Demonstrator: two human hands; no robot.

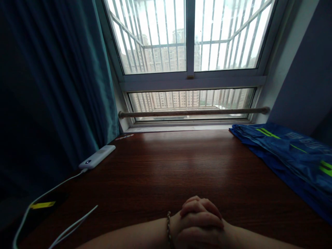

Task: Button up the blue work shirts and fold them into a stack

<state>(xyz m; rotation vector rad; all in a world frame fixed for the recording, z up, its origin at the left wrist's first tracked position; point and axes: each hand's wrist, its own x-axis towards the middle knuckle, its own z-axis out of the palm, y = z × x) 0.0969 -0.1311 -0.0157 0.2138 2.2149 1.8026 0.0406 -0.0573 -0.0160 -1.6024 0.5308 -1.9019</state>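
Observation:
My two hands are clasped together at the bottom of the view, just above the near part of the brown wooden tabletop (166,169). My left hand (198,223) reaches in from the left, its fingers folded across my right hand (228,231). A dark chain bracelet (169,228) circles my left wrist. Much of my right hand is covered by the left, and its palm is hidden. No object shows between the hands.
At left lies a white power bank (97,157) with a white cable (52,191) plugged in. A loop of white cable (75,224) lies nearer. Folded blue fabric (282,152) covers the right side. A blue curtain (77,76) hangs left; a rail (192,113) crosses the window (190,38).

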